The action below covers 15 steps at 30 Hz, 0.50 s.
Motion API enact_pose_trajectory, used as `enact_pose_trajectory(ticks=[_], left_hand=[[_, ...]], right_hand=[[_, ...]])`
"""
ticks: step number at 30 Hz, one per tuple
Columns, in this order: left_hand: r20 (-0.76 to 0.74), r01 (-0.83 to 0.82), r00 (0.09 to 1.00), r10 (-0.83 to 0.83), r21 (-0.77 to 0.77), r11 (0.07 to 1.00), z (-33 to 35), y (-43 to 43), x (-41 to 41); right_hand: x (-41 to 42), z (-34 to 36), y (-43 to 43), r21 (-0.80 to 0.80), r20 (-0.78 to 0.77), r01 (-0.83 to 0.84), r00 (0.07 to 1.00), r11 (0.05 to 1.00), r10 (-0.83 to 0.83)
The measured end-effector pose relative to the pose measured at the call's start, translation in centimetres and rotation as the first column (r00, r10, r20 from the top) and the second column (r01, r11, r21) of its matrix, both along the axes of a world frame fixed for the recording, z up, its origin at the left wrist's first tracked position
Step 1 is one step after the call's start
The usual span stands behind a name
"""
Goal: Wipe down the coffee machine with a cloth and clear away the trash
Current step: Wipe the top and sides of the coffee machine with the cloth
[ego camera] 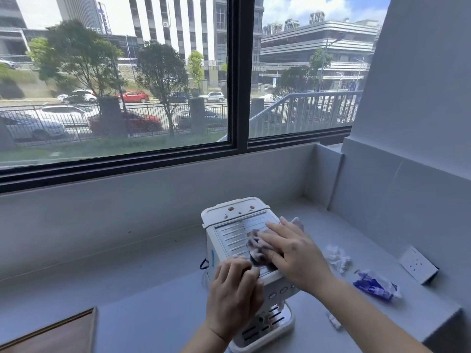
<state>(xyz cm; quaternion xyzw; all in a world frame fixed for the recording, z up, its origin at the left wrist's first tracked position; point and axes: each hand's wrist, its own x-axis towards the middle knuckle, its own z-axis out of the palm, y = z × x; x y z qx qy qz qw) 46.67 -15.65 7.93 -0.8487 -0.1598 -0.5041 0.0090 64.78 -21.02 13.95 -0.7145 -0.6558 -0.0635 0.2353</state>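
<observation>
White plastic with a ribbed metal top, the coffee machine (pixel 229 233) stands on the grey counter (pixel 153 289), toward its right end and a little in from the back right corner under the window (pixel 114 85). We look down on it from above and in front. Small brown stains (pixel 231 208) dot the white lid at its rear.

On the ribbed top lies a bunched, mottled purple-grey cloth (pixel 254 244). The right hand (pixel 293 253) presses it down with fingers straight and slightly spread. The left hand (pixel 234 291) grips the machine's front top edge, fingers curled over it.

To the right of the machine, apart from it, we see trash on the counter: a crumpled white tissue (pixel 337 258), then a crushed blue-and-white wrapper (pixel 377 285) nearer the right edge, and a small white scrap (pixel 334 321) toward the front edge.

A white socket box (pixel 418 267) sits on the counter against the right wall, beyond the wrapper. At the counter's near left, a brown board (pixel 51 335) enters from the corner of the picture. Through the window we see trees, parked cars and tall buildings in sunlight
</observation>
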Motion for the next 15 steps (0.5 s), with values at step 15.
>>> enact_pose_trajectory(ticks=[15], left_hand=[[0.015, -0.075, 0.997, 0.075, 0.05, 0.996, 0.3, -0.2, 0.4]], right_hand=[[0.9, 0.5, 1.6, -0.026, -0.003, 0.021, 1.0, 0.999, -0.021]])
